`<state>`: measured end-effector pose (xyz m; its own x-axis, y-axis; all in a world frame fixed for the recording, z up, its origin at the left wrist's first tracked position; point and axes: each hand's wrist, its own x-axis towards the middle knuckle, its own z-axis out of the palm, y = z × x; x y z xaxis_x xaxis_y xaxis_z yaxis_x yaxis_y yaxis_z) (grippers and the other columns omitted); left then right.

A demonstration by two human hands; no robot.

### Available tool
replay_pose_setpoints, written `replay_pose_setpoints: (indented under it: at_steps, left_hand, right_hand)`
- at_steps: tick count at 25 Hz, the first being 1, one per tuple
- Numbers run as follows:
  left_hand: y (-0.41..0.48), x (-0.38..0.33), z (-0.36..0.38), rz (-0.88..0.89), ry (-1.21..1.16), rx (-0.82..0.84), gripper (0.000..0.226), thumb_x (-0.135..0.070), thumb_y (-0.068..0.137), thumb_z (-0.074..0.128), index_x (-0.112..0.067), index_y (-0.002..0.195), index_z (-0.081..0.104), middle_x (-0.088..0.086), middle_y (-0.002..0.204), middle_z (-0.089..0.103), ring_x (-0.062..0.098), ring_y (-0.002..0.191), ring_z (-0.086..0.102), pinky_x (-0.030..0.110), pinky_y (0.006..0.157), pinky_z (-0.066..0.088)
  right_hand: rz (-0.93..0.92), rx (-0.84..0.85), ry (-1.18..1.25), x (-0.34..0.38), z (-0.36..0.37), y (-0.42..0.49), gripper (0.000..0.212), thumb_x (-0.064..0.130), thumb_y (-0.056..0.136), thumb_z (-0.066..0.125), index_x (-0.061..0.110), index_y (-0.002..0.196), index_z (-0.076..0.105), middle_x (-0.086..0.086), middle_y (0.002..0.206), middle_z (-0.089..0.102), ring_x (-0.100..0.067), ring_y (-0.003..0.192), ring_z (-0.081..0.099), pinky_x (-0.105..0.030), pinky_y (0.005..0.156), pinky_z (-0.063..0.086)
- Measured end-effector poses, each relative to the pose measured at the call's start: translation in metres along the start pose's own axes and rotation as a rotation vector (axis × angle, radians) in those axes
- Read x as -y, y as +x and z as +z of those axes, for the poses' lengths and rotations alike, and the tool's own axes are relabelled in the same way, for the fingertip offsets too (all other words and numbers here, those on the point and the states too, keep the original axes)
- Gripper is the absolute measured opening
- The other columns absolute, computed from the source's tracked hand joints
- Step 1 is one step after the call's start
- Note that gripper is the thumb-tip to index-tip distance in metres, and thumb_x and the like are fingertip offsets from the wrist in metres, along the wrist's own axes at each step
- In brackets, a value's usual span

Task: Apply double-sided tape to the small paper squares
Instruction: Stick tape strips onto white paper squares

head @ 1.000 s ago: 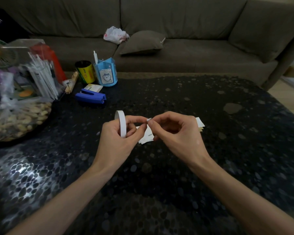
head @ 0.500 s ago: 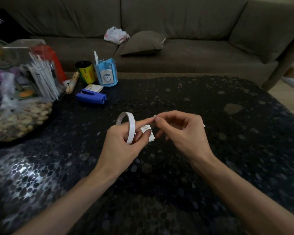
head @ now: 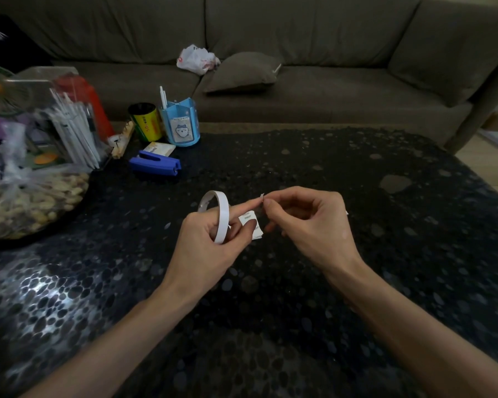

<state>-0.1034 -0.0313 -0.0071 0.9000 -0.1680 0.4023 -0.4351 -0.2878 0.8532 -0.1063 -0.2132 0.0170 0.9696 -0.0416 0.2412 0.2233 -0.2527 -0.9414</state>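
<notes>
Double-sided tape roll [head: 223, 222], a thin white ring, sits in my left hand [head: 204, 248]. My fingers curl round the band and my index finger stretches out to the right. The same hand's thumb pins a small stack of white paper squares [head: 257, 233] against the fingers, just right of the roll and above the black pebble-patterned table [head: 299, 311]. My right hand [head: 308, 225] pinches a tiny white bit of tape [head: 261, 196] between thumb and index tip, with the other fingers loosely curled. The bit sits right at my left index tip and seems to touch it. It is too small to tell whether it is adhesive or liner. A white corner [head: 346, 213] peeks out behind the right hand, probably more squares on the table.

Step, my guess: the tape bit is in hand but not yet on a square. The next move calls for laying it flat on the top square and pressing it down without it folding or sticking to skin. My left thumb needs to slide off the face first.

Writing: the top square has faint grey print, unreadable. The yellow cylindrical can [head: 148, 124] at the back left has red characters, maybe "DS", not sure. The blue plastic pen holder [head: 181, 124] beside it carries a cartoon-face sticker with no legible text. The blue stapler [head: 156, 165] in front shows no brand.
</notes>
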Motion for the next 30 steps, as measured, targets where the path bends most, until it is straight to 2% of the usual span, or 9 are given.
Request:
replay_pose_setpoints:
  at_steps: [4, 11, 16, 21, 26, 30]
  left_hand:
    - [0.0, -0.001, 0.0, 0.003, -0.015, 0.008, 0.039, -0.01, 0.094, 0.072, -0.033, 0.125, 0.071, 0.007, 0.061, 0.059, 0.023, 0.056, 0.053, 0.015, 0.061, 0.048]
    - [-0.002, 0.002, 0.0, 0.0, 0.036, 0.023, 0.039, -0.009, 0.094, 0.072, -0.023, 0.131, 0.071, -0.012, 0.058, 0.056, 0.008, 0.056, 0.057, 0.011, 0.065, 0.048]
    - [-0.001, -0.008, 0.0, -0.013, -0.029, 0.031, 0.033, -0.003, 0.094, 0.071, -0.016, 0.124, 0.074, -0.022, 0.061, 0.063, 0.0, 0.058, 0.06, 0.008, 0.062, 0.046]
    - [0.002, -0.011, -0.002, -0.136, -0.168, 0.01, 0.025, -0.013, 0.093, 0.073, -0.027, 0.112, 0.079, -0.005, 0.075, 0.073, 0.004, 0.067, 0.066, 0.015, 0.067, 0.053]
    - [0.003, -0.012, -0.003, -0.324, -0.33, -0.024, 0.017, -0.015, 0.094, 0.07, -0.02, 0.106, 0.081, -0.015, 0.055, 0.057, 0.001, 0.049, 0.05, 0.014, 0.048, 0.041]
    - [0.005, -0.007, -0.005, -0.449, -0.419, -0.05, 0.014, -0.021, 0.093, 0.072, -0.024, 0.102, 0.082, -0.012, 0.055, 0.055, 0.004, 0.047, 0.041, 0.017, 0.045, 0.032]
  right_hand:
    - [0.0, 0.013, -0.006, 0.001, -0.001, 0.0, 0.009, 0.011, 0.094, 0.076, 0.013, 0.101, 0.081, 0.004, 0.087, 0.079, -0.01, 0.072, 0.076, -0.014, 0.064, 0.055]
    - [-0.021, -0.013, -0.044, 0.001, 0.001, -0.001, 0.006, 0.009, 0.092, 0.077, 0.013, 0.095, 0.08, 0.005, 0.085, 0.079, -0.011, 0.074, 0.076, -0.021, 0.071, 0.061]
    - [0.011, -0.01, -0.046, 0.003, 0.001, -0.001, 0.006, 0.008, 0.09, 0.078, 0.015, 0.09, 0.078, 0.005, 0.083, 0.078, -0.011, 0.072, 0.076, -0.021, 0.071, 0.061]
    - [0.044, 0.0, 0.008, 0.006, 0.0, -0.001, 0.005, 0.009, 0.09, 0.077, 0.013, 0.088, 0.078, 0.003, 0.082, 0.078, -0.011, 0.069, 0.075, -0.019, 0.069, 0.059]
    - [0.068, 0.024, 0.016, 0.005, 0.001, 0.0, 0.005, 0.008, 0.088, 0.077, 0.012, 0.086, 0.077, 0.0, 0.081, 0.077, -0.011, 0.068, 0.074, -0.02, 0.068, 0.059]
    - [0.069, 0.004, -0.009, 0.002, 0.001, 0.001, 0.006, 0.007, 0.088, 0.078, 0.012, 0.085, 0.077, -0.002, 0.081, 0.077, -0.011, 0.066, 0.072, -0.02, 0.067, 0.059]
